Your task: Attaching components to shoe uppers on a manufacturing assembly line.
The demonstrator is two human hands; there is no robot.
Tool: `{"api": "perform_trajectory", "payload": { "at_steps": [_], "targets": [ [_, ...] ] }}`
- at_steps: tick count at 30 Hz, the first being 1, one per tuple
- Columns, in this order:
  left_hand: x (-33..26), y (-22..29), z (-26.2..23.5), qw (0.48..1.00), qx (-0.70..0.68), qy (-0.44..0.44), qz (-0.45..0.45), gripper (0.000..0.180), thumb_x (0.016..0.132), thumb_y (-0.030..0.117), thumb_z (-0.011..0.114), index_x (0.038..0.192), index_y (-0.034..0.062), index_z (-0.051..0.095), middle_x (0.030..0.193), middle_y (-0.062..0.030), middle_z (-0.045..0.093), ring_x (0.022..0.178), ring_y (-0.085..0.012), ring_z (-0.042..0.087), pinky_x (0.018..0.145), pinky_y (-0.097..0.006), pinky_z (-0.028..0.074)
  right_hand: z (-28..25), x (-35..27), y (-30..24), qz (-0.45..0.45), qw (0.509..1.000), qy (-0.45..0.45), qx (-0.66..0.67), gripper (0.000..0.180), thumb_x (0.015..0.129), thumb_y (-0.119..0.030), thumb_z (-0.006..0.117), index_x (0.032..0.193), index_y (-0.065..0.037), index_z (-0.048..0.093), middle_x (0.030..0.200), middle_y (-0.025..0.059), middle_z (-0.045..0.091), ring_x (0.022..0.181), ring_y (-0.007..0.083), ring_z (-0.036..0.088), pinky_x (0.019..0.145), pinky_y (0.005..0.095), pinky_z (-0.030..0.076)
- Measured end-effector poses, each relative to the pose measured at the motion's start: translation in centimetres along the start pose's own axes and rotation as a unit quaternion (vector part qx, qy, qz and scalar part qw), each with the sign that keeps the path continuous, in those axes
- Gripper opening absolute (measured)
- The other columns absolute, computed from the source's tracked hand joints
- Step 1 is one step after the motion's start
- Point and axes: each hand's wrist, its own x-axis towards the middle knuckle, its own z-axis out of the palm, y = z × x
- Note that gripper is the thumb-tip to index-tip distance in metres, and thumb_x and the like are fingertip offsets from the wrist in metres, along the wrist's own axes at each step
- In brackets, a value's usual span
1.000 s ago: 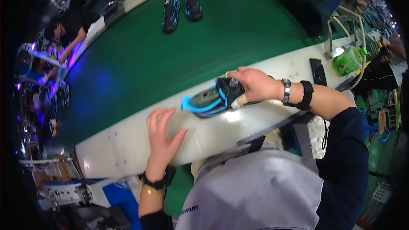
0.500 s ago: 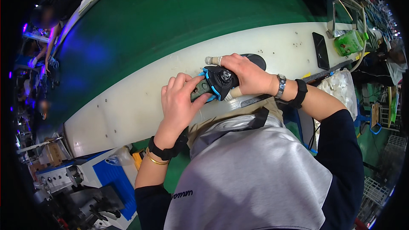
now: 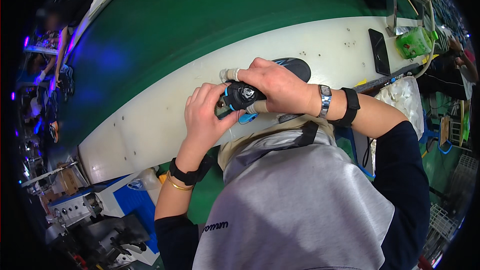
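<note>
Over the pale bench I hold a black shoe [image 3: 237, 97] with blue trim and a round dial on top. My left hand [image 3: 204, 115] is closed around its left end, fingers on the far side and thumb on the near side. Between them shows a green shoe last [image 3: 220, 108] in the opening. My right hand [image 3: 282, 89] grips the shoe from the right, with pale tape on its thumb and one finger, pressed on either side of the dial. Beyond the right hand a dark rounded end [image 3: 298, 68] sticks out; whether it belongs to this shoe is hidden.
A phone [image 3: 379, 51] and a green plastic jar [image 3: 415, 43] are at the bench's right end. A white bag [image 3: 400, 101] hangs near my right elbow. Machinery [image 3: 95, 220] stands at lower left. The bench [image 3: 150, 125] borders a green belt or floor, with shoes at its top.
Both hands have moved slightly left with the shoe. My right hand has slid further over it toward the left hand, and the upper covers more of the green last.
</note>
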Motion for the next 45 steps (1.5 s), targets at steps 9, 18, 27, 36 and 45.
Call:
{"api": "perform_trajectory", "payload": {
  "at_steps": [9, 18, 27, 36, 45],
  "targets": [
    [0.6, 0.3, -0.1, 1.000, 0.009, -0.009, -0.010, 0.048, 0.059, 0.019, 0.083, 0.101, 0.0055, 0.063, 0.089, -0.0056, 0.057, 0.082, -0.0250, 0.057, 0.069, -0.036, 0.045, -1.6, 0.0, 0.6, 0.022, 0.999, -0.006, 0.048, 0.048, 0.072, -0.026, 0.081, 0.113, -0.009, 0.063, 0.088, 0.0076, 0.054, 0.076, 0.0245, 0.055, 0.068, 0.0338, 0.048],
    [0.4, 0.4, -0.3, 1.000, 0.016, -0.018, -0.010, 0.046, 0.060, 0.016, 0.080, 0.101, 0.0052, 0.062, 0.089, -0.0066, 0.055, 0.082, -0.0255, 0.055, 0.068, -0.037, 0.044, -1.1, 0.2, 0.4, 0.089, 0.995, -0.009, 0.048, 0.056, 0.068, -0.031, 0.084, 0.114, -0.009, 0.062, 0.082, 0.0035, 0.050, 0.066, 0.0161, 0.047, 0.062, 0.0289, 0.044],
    [0.3, 0.5, -0.3, 0.999, 0.020, -0.027, -0.008, 0.049, 0.061, 0.023, 0.080, 0.103, 0.0066, 0.060, 0.092, -0.0055, 0.054, 0.083, -0.0246, 0.055, 0.066, -0.037, 0.040, -1.6, 0.3, 0.0, 0.087, 0.991, -0.013, 0.103, 0.043, 0.073, -0.030, 0.081, 0.097, -0.005, 0.057, 0.074, 0.0027, 0.051, 0.064, 0.0148, 0.048, 0.059, 0.0293, 0.044],
    [0.3, 1.0, -0.1, 0.998, 0.063, -0.029, -0.005, 0.071, 0.049, 0.034, 0.090, 0.105, 0.0066, 0.057, 0.097, -0.0069, 0.054, 0.087, -0.0260, 0.056, 0.070, -0.038, 0.041, -0.6, 0.6, 0.0, 0.108, 0.992, 0.006, 0.070, 0.057, 0.075, -0.026, 0.080, 0.126, -0.011, 0.060, 0.068, -0.0006, 0.048, 0.062, 0.0093, 0.045, 0.057, 0.0276, 0.041],
    [-0.3, 0.9, 0.7, 0.997, 0.062, 0.024, -0.026, 0.076, 0.049, 0.035, 0.091, 0.112, 0.0109, 0.057, 0.097, -0.0023, 0.063, 0.085, -0.0206, 0.057, 0.073, -0.037, 0.040, 0.1, 0.5, -0.4, 0.099, 0.988, 0.058, 0.099, 0.042, 0.068, -0.026, 0.082, 0.097, -0.007, 0.059, 0.070, 0.0041, 0.045, 0.063, 0.0196, 0.045, 0.059, 0.0320, 0.042]
  ]
}}
